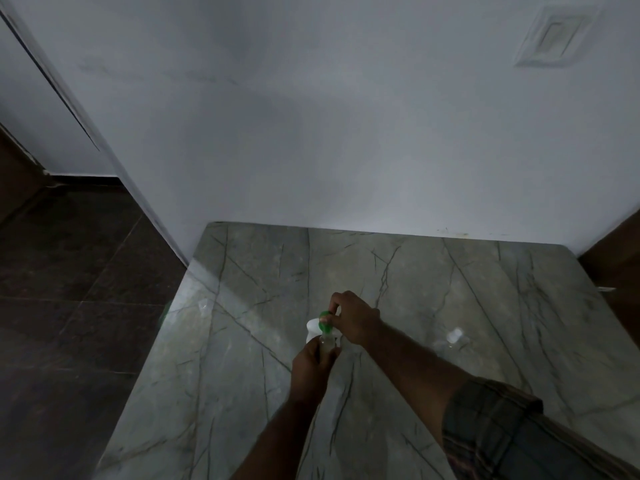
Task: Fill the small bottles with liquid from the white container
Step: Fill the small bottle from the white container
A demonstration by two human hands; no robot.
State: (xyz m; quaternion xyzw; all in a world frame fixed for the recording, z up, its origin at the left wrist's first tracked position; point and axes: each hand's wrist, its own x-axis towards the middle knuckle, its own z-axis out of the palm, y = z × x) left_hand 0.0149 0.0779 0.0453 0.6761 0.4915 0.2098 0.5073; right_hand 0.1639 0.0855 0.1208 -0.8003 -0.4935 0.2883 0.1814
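Observation:
My left hand (310,367) grips a small clear bottle (327,342) around its body, holding it upright above the marble table (259,341). My right hand (355,320) pinches a green cap (325,322) at the bottle's top. Just behind the bottle a white object (312,329), possibly the white container, shows partly; most of it is hidden by my hands. Another small clear bottle with a white cap (454,336) stands on the table to the right. A faint clear item (204,306) lies near the table's left edge.
The grey-veined marble table abuts a white wall (346,133) at the back. Dark tiled floor (69,289) drops off past the table's left edge. A brown surface (620,258) borders the far right. The scene is dim and slightly blurred.

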